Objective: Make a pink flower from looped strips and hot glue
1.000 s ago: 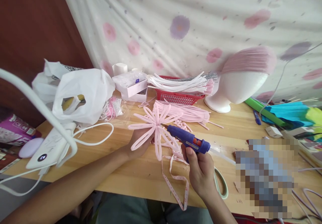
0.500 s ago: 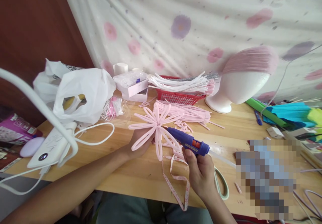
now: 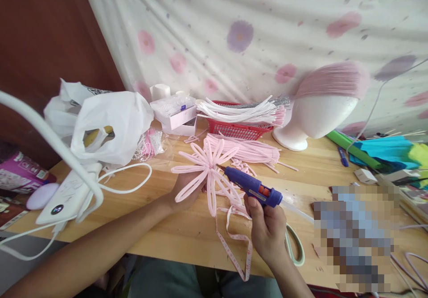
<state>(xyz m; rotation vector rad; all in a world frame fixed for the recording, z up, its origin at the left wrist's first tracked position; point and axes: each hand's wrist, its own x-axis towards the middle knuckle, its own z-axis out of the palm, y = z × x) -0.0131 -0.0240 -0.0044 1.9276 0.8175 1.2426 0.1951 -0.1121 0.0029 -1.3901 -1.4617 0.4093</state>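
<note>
A pink looped flower (image 3: pixel 210 166) made of fuzzy stems is held up over the table by my left hand (image 3: pixel 187 190), whose fingers are mostly hidden behind the petals. My right hand (image 3: pixel 267 224) is closed around a blue glue gun (image 3: pixel 249 183). The gun's tip points left, close to the flower's centre. A pink-and-white measuring tape (image 3: pixel 247 253) lies curled below the flower. Behind it rests a bundle of pink stems (image 3: pixel 247 150).
A red basket (image 3: pixel 239 130) holds white and pink stems. At the right back stands a white foam head (image 3: pixel 321 113). White plastic bags (image 3: pixel 130 110) and a power bank (image 3: pixel 68 193) are on the left. Scissors handles (image 3: pixel 296 244) lie beside my right hand.
My right hand and the glue gun have shifted slightly right, and the tip has drawn back a little from the flower's centre. My left hand and the flower have hardly moved.
</note>
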